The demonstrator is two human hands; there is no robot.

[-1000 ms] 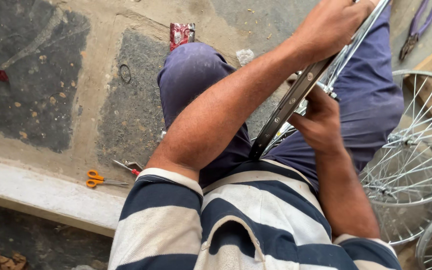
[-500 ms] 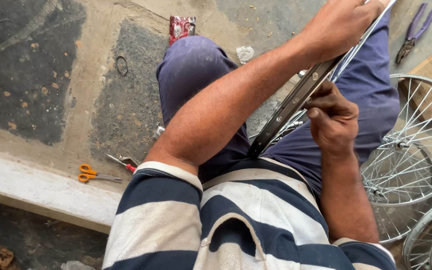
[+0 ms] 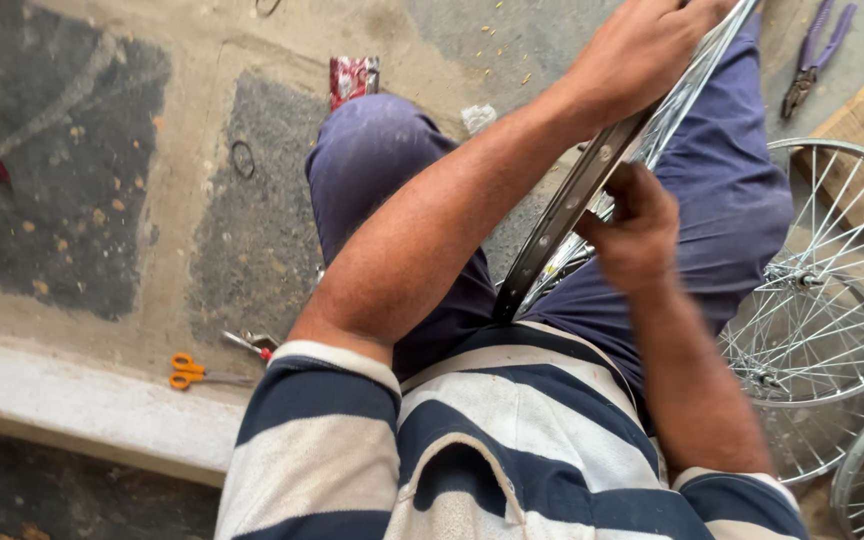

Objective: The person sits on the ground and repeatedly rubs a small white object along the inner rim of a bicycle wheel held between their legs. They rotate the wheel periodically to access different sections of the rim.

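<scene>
The left hand (image 3: 642,45) grips the top of a wheel rim (image 3: 577,205) standing across the lap; the right hand (image 3: 632,235) pinches among its spokes (image 3: 657,125). Spokes are fitted, work unfinished. Finished wheels (image 3: 822,290) lie beside.

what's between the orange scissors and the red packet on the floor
In the head view, mostly bare concrete floor lies between the scissors and the red packet, with only a small dark ring there.
</scene>
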